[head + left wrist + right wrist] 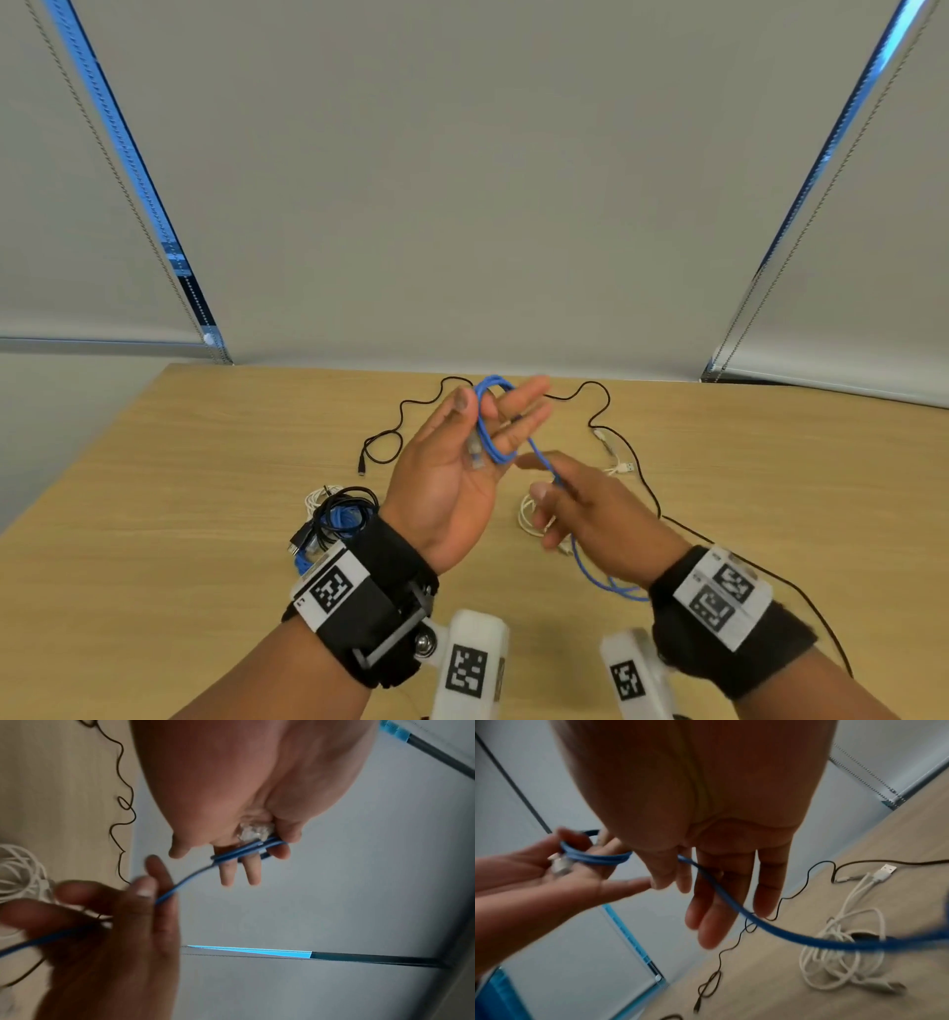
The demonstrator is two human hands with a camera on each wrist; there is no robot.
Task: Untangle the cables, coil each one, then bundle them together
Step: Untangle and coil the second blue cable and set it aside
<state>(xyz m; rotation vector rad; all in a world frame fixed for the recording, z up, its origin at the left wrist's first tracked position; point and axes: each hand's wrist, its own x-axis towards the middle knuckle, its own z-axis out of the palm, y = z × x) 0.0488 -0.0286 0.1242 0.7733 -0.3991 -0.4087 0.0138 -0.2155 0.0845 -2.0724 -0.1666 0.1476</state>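
Observation:
My left hand (493, 411) is raised palm up above the wooden table (205, 462). A blue cable (493, 447) is looped a few turns around its straight index and middle fingers. Its thumb presses the clear plug (254, 831) against the fingers. My right hand (544, 478) is just to the right and lower. It pinches the free run of the blue cable (721, 896) between thumb and fingers. From there the cable sags toward my right wrist and blurs.
A thin black cable (601, 411) snakes across the far side of the table and runs off past my right arm. A loose white cable (526, 514) with a USB plug (624, 467) lies under my right hand. A coiled bundle of black, blue and white cables (339, 514) sits at left.

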